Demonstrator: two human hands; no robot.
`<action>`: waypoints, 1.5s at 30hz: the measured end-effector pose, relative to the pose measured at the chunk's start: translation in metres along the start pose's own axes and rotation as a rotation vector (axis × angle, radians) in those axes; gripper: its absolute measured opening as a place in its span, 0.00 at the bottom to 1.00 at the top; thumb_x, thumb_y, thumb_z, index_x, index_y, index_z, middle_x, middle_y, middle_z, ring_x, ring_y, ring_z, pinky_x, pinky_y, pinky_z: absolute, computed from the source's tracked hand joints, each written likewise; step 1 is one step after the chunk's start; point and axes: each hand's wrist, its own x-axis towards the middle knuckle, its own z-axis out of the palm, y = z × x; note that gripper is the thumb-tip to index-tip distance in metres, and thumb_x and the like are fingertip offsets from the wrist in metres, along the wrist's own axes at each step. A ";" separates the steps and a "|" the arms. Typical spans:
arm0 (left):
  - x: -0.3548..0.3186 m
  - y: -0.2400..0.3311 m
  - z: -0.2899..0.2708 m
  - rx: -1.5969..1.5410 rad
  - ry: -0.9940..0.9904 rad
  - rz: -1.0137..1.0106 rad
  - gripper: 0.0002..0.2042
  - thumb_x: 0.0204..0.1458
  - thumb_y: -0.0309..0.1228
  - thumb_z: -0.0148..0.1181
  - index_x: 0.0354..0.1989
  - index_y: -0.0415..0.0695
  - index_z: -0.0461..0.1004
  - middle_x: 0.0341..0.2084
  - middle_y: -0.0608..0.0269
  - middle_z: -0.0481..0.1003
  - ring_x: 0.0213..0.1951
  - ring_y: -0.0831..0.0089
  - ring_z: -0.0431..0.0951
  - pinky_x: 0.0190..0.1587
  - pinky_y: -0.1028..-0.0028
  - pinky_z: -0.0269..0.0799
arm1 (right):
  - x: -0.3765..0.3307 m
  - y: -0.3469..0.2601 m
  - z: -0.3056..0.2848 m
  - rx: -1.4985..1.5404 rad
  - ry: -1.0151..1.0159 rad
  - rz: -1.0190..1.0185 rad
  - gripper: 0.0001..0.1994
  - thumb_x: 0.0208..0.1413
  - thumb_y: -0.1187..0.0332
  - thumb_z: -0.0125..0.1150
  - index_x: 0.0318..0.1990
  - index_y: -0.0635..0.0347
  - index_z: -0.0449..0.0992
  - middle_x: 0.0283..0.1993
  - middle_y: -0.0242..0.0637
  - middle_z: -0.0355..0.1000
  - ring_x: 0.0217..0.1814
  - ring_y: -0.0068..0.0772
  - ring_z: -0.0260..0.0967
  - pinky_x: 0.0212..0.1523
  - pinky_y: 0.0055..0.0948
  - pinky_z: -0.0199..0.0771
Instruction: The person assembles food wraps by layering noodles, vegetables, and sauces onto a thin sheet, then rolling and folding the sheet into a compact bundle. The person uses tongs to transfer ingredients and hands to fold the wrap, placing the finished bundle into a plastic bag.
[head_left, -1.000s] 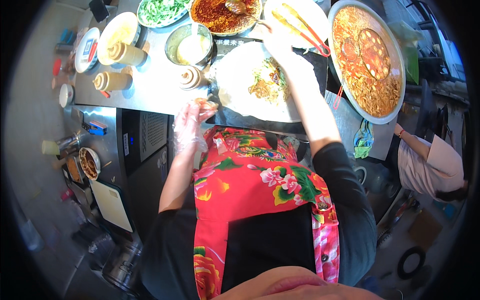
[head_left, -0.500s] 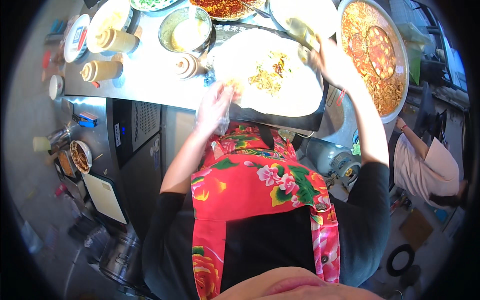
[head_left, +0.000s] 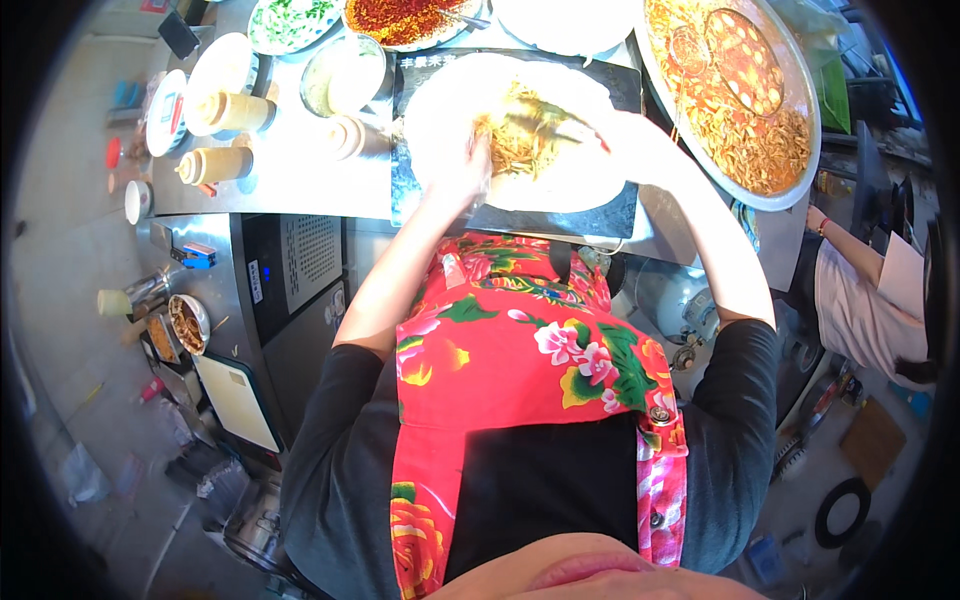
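Note:
A large pale round flatbread (head_left: 440, 95) lies on a dark board (head_left: 415, 200) in front of me, washed out by glare. Brownish shredded filling (head_left: 522, 150) is heaped at its middle. My left hand (head_left: 465, 172), in a clear plastic glove, is at the heap's left side, fingers closed on some brownish shredded food. Glare hides its fingertips. From the right, my right hand (head_left: 628, 145) reaches over the flatbread, closed on a long, blurred utensil (head_left: 562, 122) that looks like tongs. The utensil's tip is over the filling.
A big steel basin (head_left: 806, 188) of reddish shredded food stands at the right. Squeeze bottles (head_left: 217, 163), a steel bowl (head_left: 382, 95), chopped greens (head_left: 290, 22) and a bowl of chili flakes (head_left: 395, 18) are at left and behind. Another person's arm (head_left: 850, 248) shows at far right.
My left hand has moved from the flatbread's near left edge onto the filling. My right hand has come down and inward, bringing the utensil over the heap. The whole view has shifted slightly.

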 end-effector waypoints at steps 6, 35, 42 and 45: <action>-0.043 0.022 0.014 0.285 -0.143 0.274 0.16 0.55 0.25 0.56 0.53 0.39 0.75 0.40 0.44 0.76 0.43 0.45 0.78 0.45 0.55 0.75 | -0.002 -0.015 0.037 -0.145 0.504 -0.310 0.34 0.60 0.57 0.60 0.72 0.52 0.59 0.50 0.50 0.76 0.48 0.49 0.77 0.48 0.43 0.78; -0.048 0.011 -0.004 0.195 -0.095 0.361 0.06 0.54 0.23 0.55 0.37 0.36 0.76 0.30 0.45 0.75 0.37 0.45 0.77 0.42 0.53 0.73 | 0.014 -0.059 0.015 0.134 0.582 -0.315 0.27 0.52 0.62 0.67 0.61 0.56 0.72 0.58 0.52 0.71 0.64 0.56 0.67 0.63 0.54 0.68; -0.004 -0.022 -0.004 0.147 -0.018 0.027 0.14 0.59 0.34 0.57 0.49 0.40 0.77 0.30 0.43 0.77 0.36 0.50 0.81 0.37 0.58 0.76 | -0.017 -0.046 0.063 -0.223 0.542 -0.245 0.29 0.59 0.56 0.64 0.66 0.53 0.68 0.58 0.53 0.72 0.56 0.57 0.74 0.53 0.49 0.75; 0.012 -0.029 -0.003 0.113 -0.053 0.050 0.15 0.59 0.33 0.56 0.52 0.39 0.77 0.33 0.43 0.78 0.38 0.50 0.82 0.41 0.57 0.76 | -0.018 -0.053 0.054 0.050 0.360 0.148 0.28 0.60 0.57 0.62 0.66 0.54 0.68 0.53 0.52 0.74 0.51 0.54 0.76 0.50 0.45 0.77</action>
